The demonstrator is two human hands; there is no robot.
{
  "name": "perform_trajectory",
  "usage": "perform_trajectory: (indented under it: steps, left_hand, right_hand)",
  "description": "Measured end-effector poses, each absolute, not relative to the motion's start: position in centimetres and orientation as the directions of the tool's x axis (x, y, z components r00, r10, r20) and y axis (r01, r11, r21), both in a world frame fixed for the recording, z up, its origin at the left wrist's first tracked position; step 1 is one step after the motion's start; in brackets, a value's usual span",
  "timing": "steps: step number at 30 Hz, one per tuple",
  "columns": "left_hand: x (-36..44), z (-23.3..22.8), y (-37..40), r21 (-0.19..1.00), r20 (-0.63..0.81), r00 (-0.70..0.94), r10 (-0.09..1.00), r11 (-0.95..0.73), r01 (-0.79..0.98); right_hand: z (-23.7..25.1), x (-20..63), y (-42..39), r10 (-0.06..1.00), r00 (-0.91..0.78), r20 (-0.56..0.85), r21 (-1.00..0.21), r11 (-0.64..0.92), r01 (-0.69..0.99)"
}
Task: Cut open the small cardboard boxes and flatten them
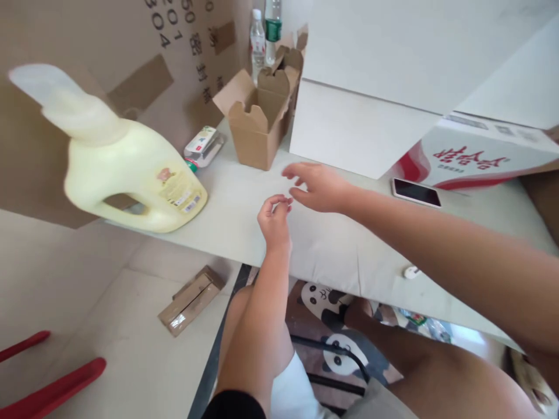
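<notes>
"How does the grip look on each side?"
"The right hand (318,186) has its thumb and bent fingers apart, with nothing visible between them. The left hand (275,224) has its fingers curled just beside; I can't tell whether it pinches anything."
"And what's nearest them?"
"An open-topped brown cardboard box (252,142), upright on the pale grey-white counter (323,247), just beyond both hands and apart from them."
"Further out?"
"A large smooth white box (343,131) stands to its right, and past that lies a dark-screened phone with a pale rim (416,192). At the left, near the counter's edge, is a pale-yellow plastic jug with a moulded handle (135,163)."
</notes>
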State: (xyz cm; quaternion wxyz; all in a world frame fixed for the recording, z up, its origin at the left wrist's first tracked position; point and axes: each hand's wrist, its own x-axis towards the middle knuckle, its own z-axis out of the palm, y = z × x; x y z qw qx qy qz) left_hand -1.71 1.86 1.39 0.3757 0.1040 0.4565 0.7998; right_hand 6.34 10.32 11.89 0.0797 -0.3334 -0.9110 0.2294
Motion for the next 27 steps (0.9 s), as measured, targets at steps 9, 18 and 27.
perform_trajectory:
  steps: [9, 18, 27]
  left_hand:
    - [-5.7, 1.4, 1.2, 0.821, -0.172, -0.765, 0.621, -0.339, -0.459]
    - [-7.5, 1.3, 1.1, 0.89, -0.179, -0.905, 0.386, -0.329, -0.316]
    - [-2.0, 1.1, 1.0, 0.883, 0.199, -0.693, 0.693, -0.433, -0.18]
  right_hand:
    - [14.0, -4.9, 16.1, 0.766, -0.642, 0.029, -0.475, 0.576, 0.666]
    - [12.6, 4.2, 12.6, 0.81, -0.532, 0.245, -0.674, 0.537, 0.507]
    - [6.7, 25.2, 4.4, 0.889, -0.168, 0.426, -0.762, 0.452, 0.464]
